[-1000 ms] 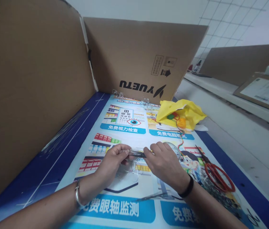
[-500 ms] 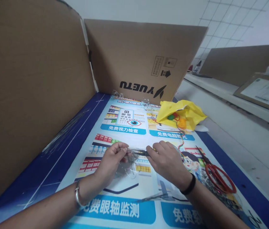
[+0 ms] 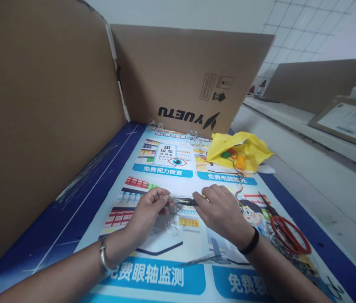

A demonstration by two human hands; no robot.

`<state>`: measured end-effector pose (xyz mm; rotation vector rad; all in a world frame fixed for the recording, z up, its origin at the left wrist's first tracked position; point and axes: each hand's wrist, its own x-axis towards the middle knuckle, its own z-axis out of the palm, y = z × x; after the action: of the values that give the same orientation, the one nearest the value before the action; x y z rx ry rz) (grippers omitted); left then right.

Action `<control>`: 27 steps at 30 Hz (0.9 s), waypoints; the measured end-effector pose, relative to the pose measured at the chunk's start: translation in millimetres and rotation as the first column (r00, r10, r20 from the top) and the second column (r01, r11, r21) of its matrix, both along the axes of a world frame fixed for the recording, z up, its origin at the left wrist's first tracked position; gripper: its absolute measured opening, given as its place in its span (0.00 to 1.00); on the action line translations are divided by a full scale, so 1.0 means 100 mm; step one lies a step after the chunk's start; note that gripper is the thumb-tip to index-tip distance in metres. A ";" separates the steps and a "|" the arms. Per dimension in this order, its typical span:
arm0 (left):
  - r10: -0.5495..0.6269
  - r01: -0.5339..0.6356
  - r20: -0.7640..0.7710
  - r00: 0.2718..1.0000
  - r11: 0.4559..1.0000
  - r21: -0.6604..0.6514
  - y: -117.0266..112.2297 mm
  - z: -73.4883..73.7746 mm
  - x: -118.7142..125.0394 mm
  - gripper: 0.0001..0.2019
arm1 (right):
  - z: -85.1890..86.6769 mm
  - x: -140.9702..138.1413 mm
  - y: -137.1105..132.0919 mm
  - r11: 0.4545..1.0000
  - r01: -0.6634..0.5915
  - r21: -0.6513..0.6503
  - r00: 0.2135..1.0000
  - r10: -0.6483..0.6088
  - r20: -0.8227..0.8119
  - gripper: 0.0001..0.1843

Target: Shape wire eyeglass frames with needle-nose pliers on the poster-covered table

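Observation:
Above the middle of the printed sheet [image 3: 165,256], my left hand [image 3: 149,212] pinches a small tangle of thin wire [image 3: 175,209] between thumb and fingers. Loose loops of the wire hang below the fingertips. My right hand [image 3: 222,214] is wrapped round a pair of pliers [image 3: 186,201] with dark jaws, which point left and reach into the wire. Whether the jaws grip a strand is too small to tell. On the sheet below, between my forearms, lies a bundle of thin straight wires [image 3: 201,261].
Red-handled scissors [image 3: 291,235] lie at the right beside a pile of small wire pieces [image 3: 300,263]. A yellow bag [image 3: 241,147] with coloured thread stands behind my hands. Long wires [image 3: 83,172] lie at the left. Cardboard panels [image 3: 180,75] wall the back and left.
Hardly anything differs. Both hands keep their places, with the pliers still at the wire tangle; the whole view has shifted very slightly.

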<state>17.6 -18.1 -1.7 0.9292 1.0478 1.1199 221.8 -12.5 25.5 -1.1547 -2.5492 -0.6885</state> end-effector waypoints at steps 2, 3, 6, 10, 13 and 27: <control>-0.002 0.002 -0.021 1.000 1.000 0.004 0.00 0.00 0.01 0.05 | 0.00 -0.02 -0.01 1.000 0.012 -0.003 1.000 -0.012 0.002 0.07; -0.003 0.003 -0.028 1.000 1.000 0.008 -0.01 0.00 0.01 0.05 | 0.00 -0.03 -0.02 1.000 0.016 -0.011 1.000 -0.016 0.008 0.07; -0.012 0.012 -0.017 1.000 1.000 0.002 -0.02 0.02 0.02 0.06 | -0.01 -0.06 -0.03 0.999 0.025 -0.031 0.999 -0.024 0.029 0.05; -0.034 0.035 0.011 0.999 0.999 -0.028 -0.04 0.04 0.03 0.07 | -0.03 -0.07 -0.03 1.000 0.012 -0.012 0.999 -0.011 0.035 0.05; -0.054 0.055 0.028 0.998 0.998 -0.036 -0.03 0.03 0.02 0.07 | -0.04 -0.06 -0.04 1.000 0.000 -0.004 1.000 0.000 0.024 0.05; -0.064 0.068 -0.072 0.995 0.996 0.050 -0.04 0.02 0.04 0.07 | -0.03 -0.08 -0.08 0.993 0.039 -0.113 0.999 -0.040 -0.003 0.05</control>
<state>21.3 -21.7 0.7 1.0443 1.0411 1.0707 213.6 -20.0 22.2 -1.2440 -2.5966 -0.5557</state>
